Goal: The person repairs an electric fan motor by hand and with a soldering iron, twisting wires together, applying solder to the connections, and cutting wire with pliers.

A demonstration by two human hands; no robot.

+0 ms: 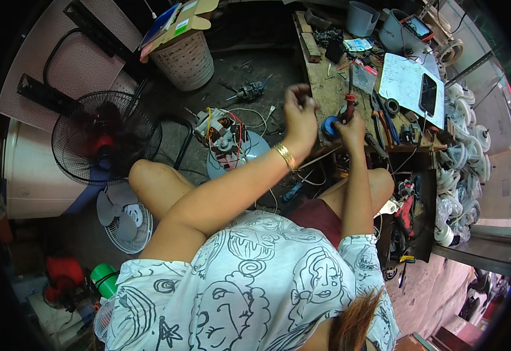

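Observation:
My left hand (299, 117) is raised left of the wooden bench top (319, 88), fingers curled; anything in them is too small to make out. At the bench edge, my right hand (351, 130) grips a round blue spool or tin (329, 125), right beside a red-handled tool (349, 104) with a long shaft pointing away from me. Pliers and cutters (384, 123) lie to the right of that hand. Below my left hand, an opened motor assembly (223, 136) with yellow and red wires sits on a pale rounded fan body (243, 161).
A caged fan (106, 140) stands left, above a loose fan cage (124, 219). A woven bin (182, 64) with cardboard is behind. A motor part (246, 90) lies on the floor. The bench carries paper (407, 79) and a phone (428, 93); pale plastic fan parts (463, 158) pile at right.

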